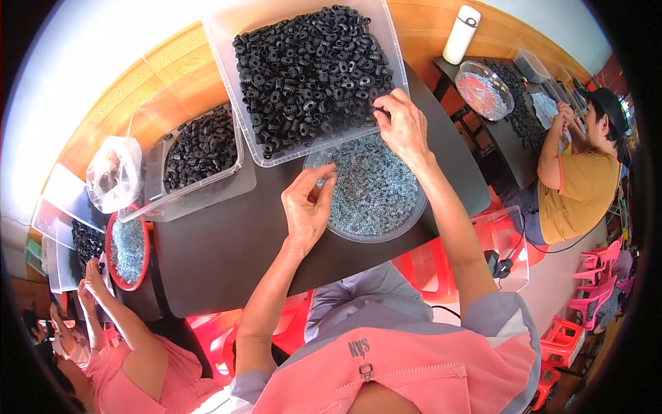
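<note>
My right hand (403, 131) is at the near right corner of a clear plastic bin (238, 131) heaped with small black plastic pieces (310, 76) that have holes in them. Its thumb and fingers pinch one black piece. Over the left rim of a round clear tub (369, 238), my left hand (307, 207) is closed, thumb and forefinger brought together. Whatever lies between those fingertips is too small to make out. Small shiny metal springs (376, 193) fill the tub, which stands on the dark table just below the bin.
A second clear bin (207, 190) of black pieces stands left on the dark table (214, 262). Beyond it are a plastic bag (114, 176) and a red basin (110, 259) of springs. One person (148, 366) works at left, another (579, 179) at a right-hand table. Red stools (562, 338) stand lower right.
</note>
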Demonstrator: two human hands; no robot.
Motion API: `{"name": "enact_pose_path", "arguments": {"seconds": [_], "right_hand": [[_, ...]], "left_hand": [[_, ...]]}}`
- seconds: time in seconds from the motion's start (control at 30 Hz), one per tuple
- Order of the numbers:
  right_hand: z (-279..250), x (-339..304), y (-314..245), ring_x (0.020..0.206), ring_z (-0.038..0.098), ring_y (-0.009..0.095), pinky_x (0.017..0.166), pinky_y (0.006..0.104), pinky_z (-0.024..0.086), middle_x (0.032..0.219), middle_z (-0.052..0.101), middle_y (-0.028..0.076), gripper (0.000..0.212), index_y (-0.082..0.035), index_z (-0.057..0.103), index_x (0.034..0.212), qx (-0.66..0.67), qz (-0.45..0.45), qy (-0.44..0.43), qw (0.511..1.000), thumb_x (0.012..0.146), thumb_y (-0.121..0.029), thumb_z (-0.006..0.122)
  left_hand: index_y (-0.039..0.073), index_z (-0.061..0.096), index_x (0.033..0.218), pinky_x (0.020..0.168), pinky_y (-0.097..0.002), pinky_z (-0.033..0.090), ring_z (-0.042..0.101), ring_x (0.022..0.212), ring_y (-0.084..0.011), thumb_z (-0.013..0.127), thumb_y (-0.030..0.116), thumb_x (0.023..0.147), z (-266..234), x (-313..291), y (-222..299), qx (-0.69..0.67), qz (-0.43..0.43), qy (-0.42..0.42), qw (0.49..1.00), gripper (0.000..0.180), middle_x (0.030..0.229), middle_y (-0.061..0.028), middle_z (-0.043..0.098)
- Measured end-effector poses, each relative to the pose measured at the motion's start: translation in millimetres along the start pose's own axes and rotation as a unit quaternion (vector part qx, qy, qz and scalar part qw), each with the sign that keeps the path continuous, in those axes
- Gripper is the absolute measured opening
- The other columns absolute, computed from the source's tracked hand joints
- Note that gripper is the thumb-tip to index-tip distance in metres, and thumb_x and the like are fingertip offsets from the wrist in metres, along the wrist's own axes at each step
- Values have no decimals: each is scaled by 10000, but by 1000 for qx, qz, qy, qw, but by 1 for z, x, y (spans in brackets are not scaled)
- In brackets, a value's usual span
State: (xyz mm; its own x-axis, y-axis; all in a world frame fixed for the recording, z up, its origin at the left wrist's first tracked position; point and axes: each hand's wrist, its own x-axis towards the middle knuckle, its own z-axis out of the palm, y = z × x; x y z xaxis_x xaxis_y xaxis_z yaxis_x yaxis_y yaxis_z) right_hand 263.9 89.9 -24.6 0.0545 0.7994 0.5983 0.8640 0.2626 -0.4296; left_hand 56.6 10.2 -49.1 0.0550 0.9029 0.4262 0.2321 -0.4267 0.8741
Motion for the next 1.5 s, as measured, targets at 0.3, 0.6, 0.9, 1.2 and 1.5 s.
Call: {"name": "enact_pose_path", "arguments": {"seconds": [0.3, 0.6, 0.9, 1.2, 1.5], "right_hand": [[-24, -21, -32, 650, 621, 213, 586, 317, 485, 755, 607, 102, 98, -24, 615, 818, 190, -3, -59, 980, 737, -10, 668], [-27, -61, -61, 723, 625, 141, 599, 255, 498, 806, 613, 75, 137, 2, 618, 899, 300, 3, -252, 920, 767, 36, 631], [-26, -59, -19, 662, 615, 206, 578, 310, 468, 741, 591, 83, 87, -24, 647, 828, 78, -1, -222, 972, 743, -2, 647], [-13, -74, -18, 716, 612, 256, 632, 362, 463, 781, 587, 76, 105, -56, 639, 814, 15, -5, -238, 971, 714, -35, 663], [-7, -74, -2, 673, 605, 239, 603, 358, 476, 771, 587, 87, 97, -36, 585, 783, 155, 46, -232, 959, 713, 12, 633]], "left_hand": [[28, 670, 987, 482, -187, 402, 467, 555, -19, 659, -27, 788, -1, -2, -2, -128, -112, -13, 985, 207, 845, -37, 626], [7, 665, 1011, 546, -193, 473, 559, 644, -46, 706, -25, 756, -2, -6, -14, -182, -142, -88, 969, 259, 881, -52, 632], [0, 673, 966, 595, -196, 494, 586, 660, -62, 690, -31, 769, -2, -6, -19, -217, -175, -86, 956, 200, 802, -24, 637], [-25, 651, 950, 619, -200, 501, 589, 661, -66, 687, -10, 777, -3, -5, -17, -221, -190, -78, 953, 177, 802, -30, 640], [-14, 653, 950, 603, -206, 502, 593, 653, -71, 685, -6, 779, -2, -6, -16, -210, -195, -81, 955, 174, 811, -32, 637]]}}
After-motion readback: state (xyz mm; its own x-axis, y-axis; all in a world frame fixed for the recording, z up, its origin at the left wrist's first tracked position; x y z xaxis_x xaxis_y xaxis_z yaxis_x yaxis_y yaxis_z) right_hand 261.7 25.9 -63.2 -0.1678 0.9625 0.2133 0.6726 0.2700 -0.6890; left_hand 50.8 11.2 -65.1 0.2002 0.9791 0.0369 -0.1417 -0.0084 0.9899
